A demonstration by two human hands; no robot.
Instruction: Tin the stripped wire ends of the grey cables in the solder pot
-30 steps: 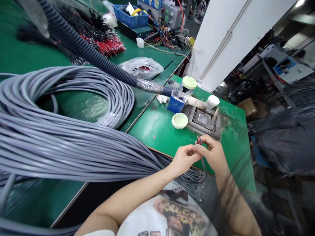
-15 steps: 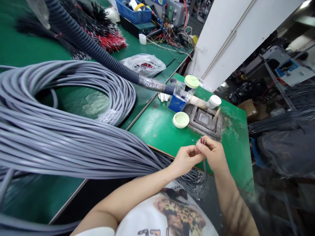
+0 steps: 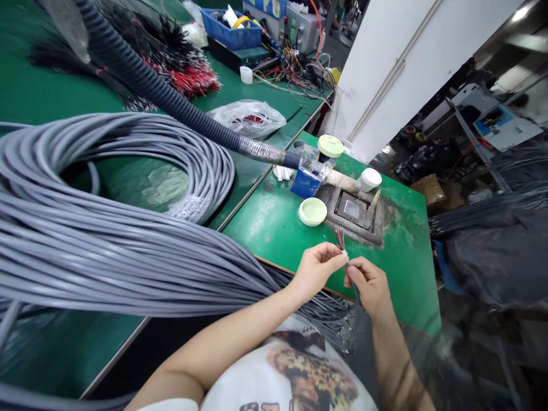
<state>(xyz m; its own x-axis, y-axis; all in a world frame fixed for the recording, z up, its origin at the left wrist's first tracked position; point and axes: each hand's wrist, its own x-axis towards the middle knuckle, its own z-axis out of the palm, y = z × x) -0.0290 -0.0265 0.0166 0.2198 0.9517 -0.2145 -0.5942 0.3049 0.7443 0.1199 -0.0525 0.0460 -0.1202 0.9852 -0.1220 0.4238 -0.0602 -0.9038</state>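
Between my hands is the end of a grey cable (image 3: 356,292), its thin coloured wires (image 3: 340,237) fanned out and pointing away from me. My left hand (image 3: 319,268) pinches the cable end just below the bare wires. Slightly lower, my right hand (image 3: 369,284) has its fingers closed round the grey sheath. Both hands are over the near edge of the green board (image 3: 265,228). Beyond the wires lies a square, soot-stained solder pot (image 3: 353,210), with a pale green shallow cup (image 3: 312,212) to its left.
A big coil of grey cable (image 3: 128,257) fills the left side. A ribbed hose (image 3: 171,97) crosses above the bench to a blue box (image 3: 306,181). White cup (image 3: 370,179) and pale lid (image 3: 330,146) stand behind the pot. A white pillar (image 3: 385,68) rises beyond.
My right hand has slid down from the wire tips to the sheath. The coloured wires now stand exposed and spread, and my left hand grips just below them.
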